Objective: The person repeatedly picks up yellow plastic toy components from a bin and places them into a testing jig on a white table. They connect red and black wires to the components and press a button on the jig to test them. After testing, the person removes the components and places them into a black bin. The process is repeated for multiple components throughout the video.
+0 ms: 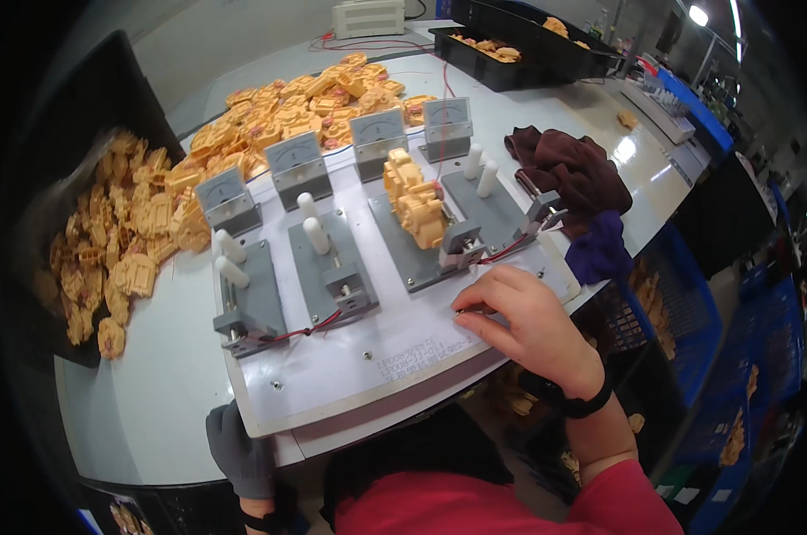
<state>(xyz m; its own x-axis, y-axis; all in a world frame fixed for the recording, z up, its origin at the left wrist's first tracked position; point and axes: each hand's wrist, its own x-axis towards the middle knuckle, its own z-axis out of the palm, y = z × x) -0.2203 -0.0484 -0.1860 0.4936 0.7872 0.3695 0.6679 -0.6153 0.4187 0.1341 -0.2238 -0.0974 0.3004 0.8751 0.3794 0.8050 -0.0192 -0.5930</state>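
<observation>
Red sleeve (528, 504) fills the bottom edge, closest to the lens and cut off by the frame. Going down in size from there: the white test board (368, 357) sits on the pale table (136, 374), carrying four grey clamp fixtures (336, 259) with white pegs and four small dial meters (298, 159) along its far side. Only the third fixture is loaded — a yellow plastic part (414, 198) stands in it, pressed against its slider block. Heaps of the same yellow parts (278, 111) spread behind the board, and more fill a black tray (69, 152) on the left, half lost in the dark rim. A maroon cloth (571, 174) lies to the right.

The right hand (524, 316), bare with a black wristband, rests on the board just in front of the loaded fixture, fingers curled low; whether they pinch anything — can't tell, they hide it. The left hand (238, 450), in a grey glove, grips the board's near edge, mostly hidden below it.
</observation>
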